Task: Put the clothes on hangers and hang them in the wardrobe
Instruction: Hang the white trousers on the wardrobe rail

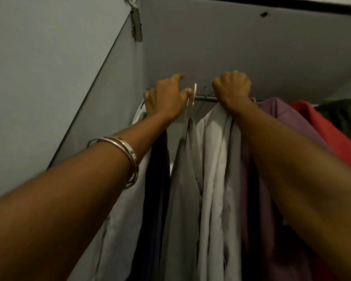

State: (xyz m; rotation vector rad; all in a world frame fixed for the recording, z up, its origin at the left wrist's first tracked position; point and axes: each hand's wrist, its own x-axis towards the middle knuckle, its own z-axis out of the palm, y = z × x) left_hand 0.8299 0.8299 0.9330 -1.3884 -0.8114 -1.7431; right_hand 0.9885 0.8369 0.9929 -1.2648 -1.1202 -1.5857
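I look up into the wardrobe at its metal rail [204, 98]. My left hand [166, 98] is raised at the rail, its thumb pinching the hook of a pale hanger [195, 92] that carries a grey garment [182, 179]. My right hand [231, 87] is a closed fist at the rail, gripping the top of the white shirt [215, 159] where its hanger sits; the hanger itself is hidden by the fingers. A thin wire hook [206, 91] hangs between my hands.
A dark garment [160, 169] and another white one [128, 199] hang on the left. Purple [276, 112], red [320, 126] and dark green [344, 112] clothes fill the rail to the right. The wardrobe's side wall [49, 78] and its hinge [136, 21] are on the left, and the top panel [231, 37] is close above.
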